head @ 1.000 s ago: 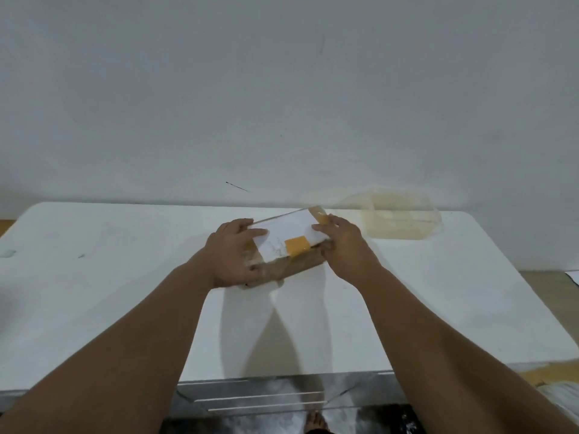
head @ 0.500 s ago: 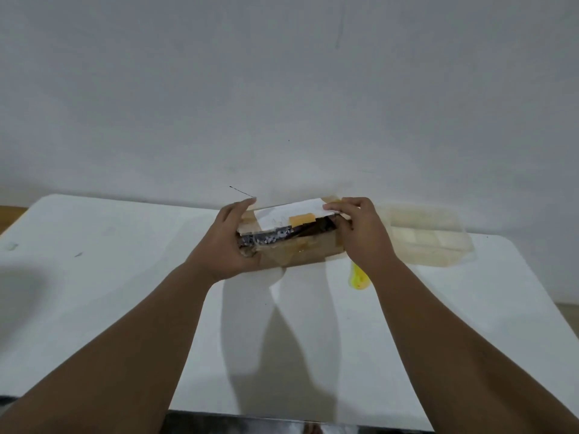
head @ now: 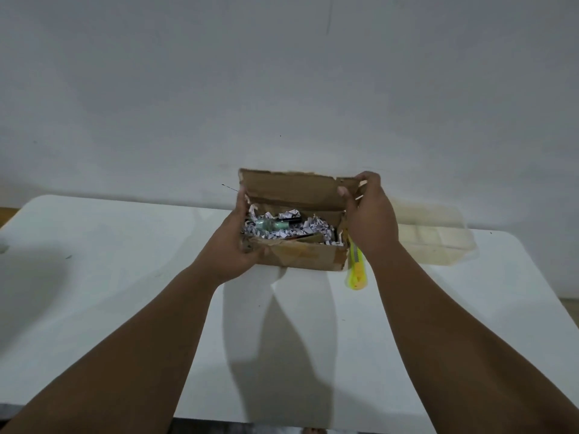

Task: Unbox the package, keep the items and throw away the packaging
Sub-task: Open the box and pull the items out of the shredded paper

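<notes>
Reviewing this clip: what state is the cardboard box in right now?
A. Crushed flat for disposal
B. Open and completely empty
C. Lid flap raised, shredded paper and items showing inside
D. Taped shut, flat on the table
C: the right hand holds the flap up on the box, which the left hand steadies, and shredded paper with a small bottle shows inside.

Dim, flat light from above and behind casts soft forearm shadows on the white table; slight motion blur, wide-angle bending at the edges.
</notes>
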